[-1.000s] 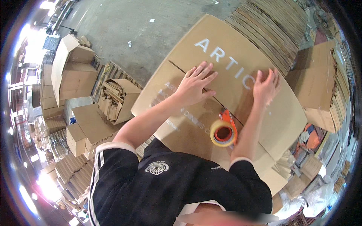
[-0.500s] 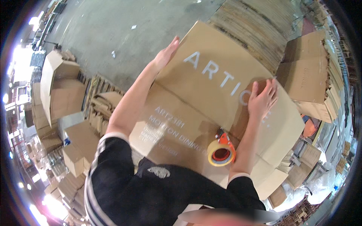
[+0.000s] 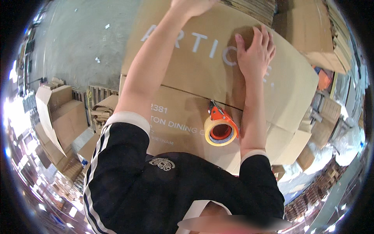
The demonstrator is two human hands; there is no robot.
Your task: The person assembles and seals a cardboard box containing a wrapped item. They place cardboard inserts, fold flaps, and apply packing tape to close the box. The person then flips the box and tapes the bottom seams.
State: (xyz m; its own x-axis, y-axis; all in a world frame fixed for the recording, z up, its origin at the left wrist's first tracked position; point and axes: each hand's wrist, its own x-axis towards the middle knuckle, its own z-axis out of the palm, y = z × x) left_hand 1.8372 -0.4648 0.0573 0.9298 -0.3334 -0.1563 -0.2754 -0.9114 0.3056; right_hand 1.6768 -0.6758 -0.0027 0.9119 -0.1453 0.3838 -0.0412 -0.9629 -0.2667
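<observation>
On carton (image 3: pixel 194 80): tape dispenser (image 3: pixel 219 114) | open box (image 3: pixel 70 117) leftward | right grip (image 3: pixel 256 56) wide | left grip (image 3: pixel 193 5): can't tell

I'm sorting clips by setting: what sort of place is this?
Probably a warehouse or packing area: an orange tape dispenser with a yellowish roll rests on a large brown cardboard carton, and an open brown cardboard box stands at left.
</observation>
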